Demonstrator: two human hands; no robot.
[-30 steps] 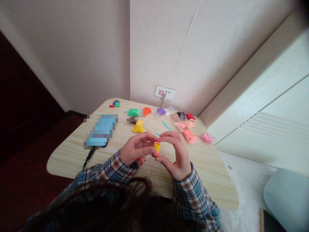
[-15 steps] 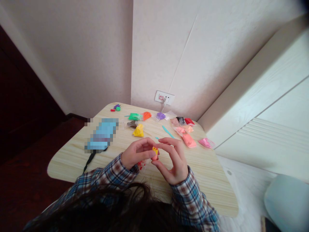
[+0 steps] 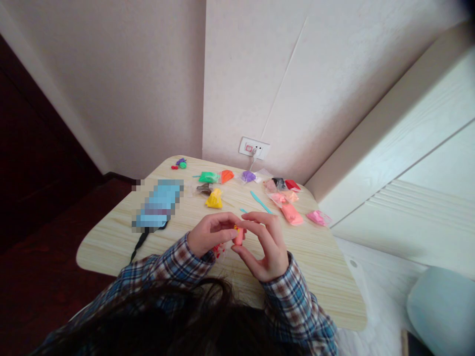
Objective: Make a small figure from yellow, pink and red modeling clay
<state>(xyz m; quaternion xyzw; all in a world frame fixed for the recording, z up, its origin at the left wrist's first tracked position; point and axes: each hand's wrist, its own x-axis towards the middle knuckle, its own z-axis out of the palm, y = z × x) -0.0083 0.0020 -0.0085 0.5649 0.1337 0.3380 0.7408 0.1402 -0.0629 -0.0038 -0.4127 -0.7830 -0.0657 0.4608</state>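
Observation:
Between my two hands is a small modelling clay piece (image 3: 239, 237), coral pink with a bit of yellow at its upper left. My left hand (image 3: 211, 235) is closed, pinching the piece from the left with thumb and fingers. From the right, my right hand (image 3: 265, 247) grips it too, fingers at its top and thumb at its lower end. Just below my left hand lies a clear bag with red bits (image 3: 219, 251), partly covered by that hand. Beyond the fingers are a turquoise clay knife (image 3: 260, 201) and a small turquoise piece (image 3: 243, 210).
Bags of clay lie across the table (image 3: 311, 282): green (image 3: 209, 177), orange (image 3: 227, 176), yellow (image 3: 214, 199), purple (image 3: 248, 176), coral (image 3: 292, 215) and pink (image 3: 318, 217) among them. Small clay shapes (image 3: 181, 163) sit at the far left corner. A blurred blue object (image 3: 159, 203) with a black strap lies left.
The clay piece has turned in my fingers: its coral side now faces me, and less of the yellow part shows. Both hands stay in nearly the same place.

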